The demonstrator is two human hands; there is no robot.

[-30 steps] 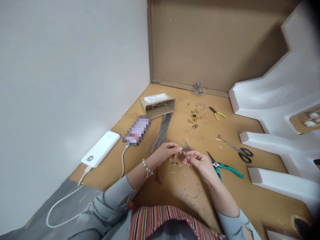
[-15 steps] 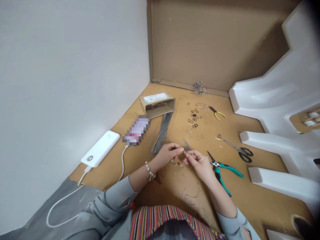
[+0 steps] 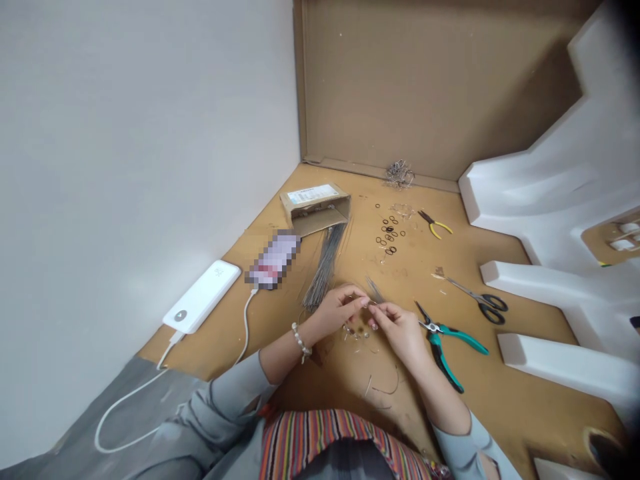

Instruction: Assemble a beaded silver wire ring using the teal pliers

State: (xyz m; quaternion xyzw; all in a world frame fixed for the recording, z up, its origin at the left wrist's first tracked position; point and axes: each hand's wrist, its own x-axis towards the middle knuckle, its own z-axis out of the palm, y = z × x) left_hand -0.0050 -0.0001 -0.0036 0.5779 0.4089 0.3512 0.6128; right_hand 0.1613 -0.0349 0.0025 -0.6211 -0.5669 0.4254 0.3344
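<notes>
My left hand [image 3: 343, 311] and my right hand [image 3: 399, 326] meet above the table, fingertips pinched close together on a thin piece of wire [image 3: 369, 303]. Its exact shape is too small to make out. Small clear beads or loops [image 3: 356, 332] show just below my fingers. Beyond the fingertips lies a pointed metal tool [image 3: 373, 289], partly hidden by my right hand. Teal-handled pliers [image 3: 445, 332] rest open beside my right wrist. A bundle of straight grey wires [image 3: 324, 270] lies next to my left hand.
A small open cardboard box [image 3: 320, 212], dark rings [image 3: 389, 235], yellow-handled pliers [image 3: 436, 225] and a wire tangle [image 3: 399, 175] lie farther back. Scissors [image 3: 483, 302] and white foam [image 3: 520, 273] are at right. A phone [image 3: 274, 261] and power bank [image 3: 203, 298] with cable are at left.
Both hands stay in nearly the same place, still pinching together. My fingertips and the wire between them have shifted slightly; the things on the table lie as before.
</notes>
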